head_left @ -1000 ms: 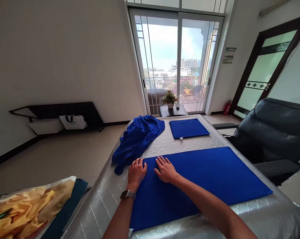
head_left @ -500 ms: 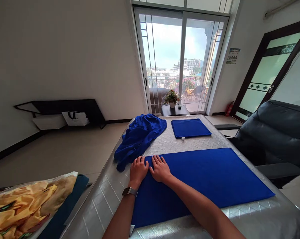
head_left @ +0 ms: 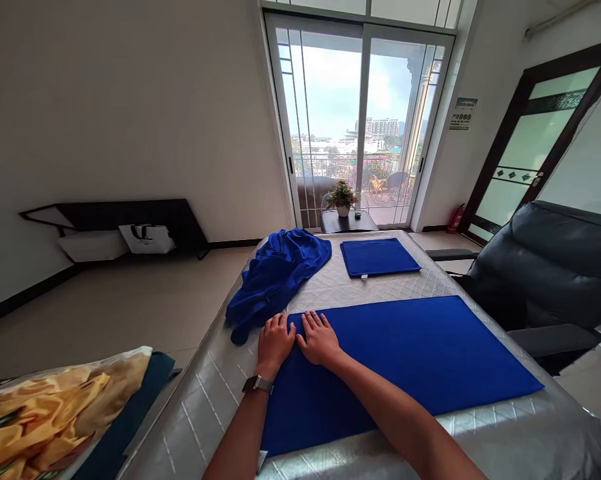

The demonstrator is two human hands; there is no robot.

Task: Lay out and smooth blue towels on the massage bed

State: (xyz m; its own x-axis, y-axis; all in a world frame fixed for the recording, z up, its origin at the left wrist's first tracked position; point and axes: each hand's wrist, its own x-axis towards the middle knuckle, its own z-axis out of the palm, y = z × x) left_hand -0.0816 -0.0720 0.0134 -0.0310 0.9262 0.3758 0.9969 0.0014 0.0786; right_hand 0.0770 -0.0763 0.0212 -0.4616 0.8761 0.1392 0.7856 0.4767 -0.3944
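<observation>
A blue cloth (head_left: 405,353) lies flat as a long rectangle across the silver quilted mattress (head_left: 205,407). My left hand (head_left: 275,341) rests on its far left corner, fingers stretched forward over the edge, with a watch on the wrist. Close beside it, my right hand (head_left: 318,339) lies flat on the cloth with the fingers extended. Both hands are open and grasp nothing. Just beyond my left hand is a crumpled blue cloth (head_left: 285,270). A folded blue cloth (head_left: 379,257) with a small white tag lies at the far right of the mattress.
A black armchair (head_left: 565,267) stands against the right side. At the lower left is a yellow patterned fabric (head_left: 55,413) over a dark teal layer. Beyond the mattress, a potted plant (head_left: 342,198) sits on a small dark chair. A white bag (head_left: 146,239) lies by the left wall.
My right hand has slid left across the blue cloth, closer to my left hand. My left hand stays at the corner. The camera view has shifted slightly.
</observation>
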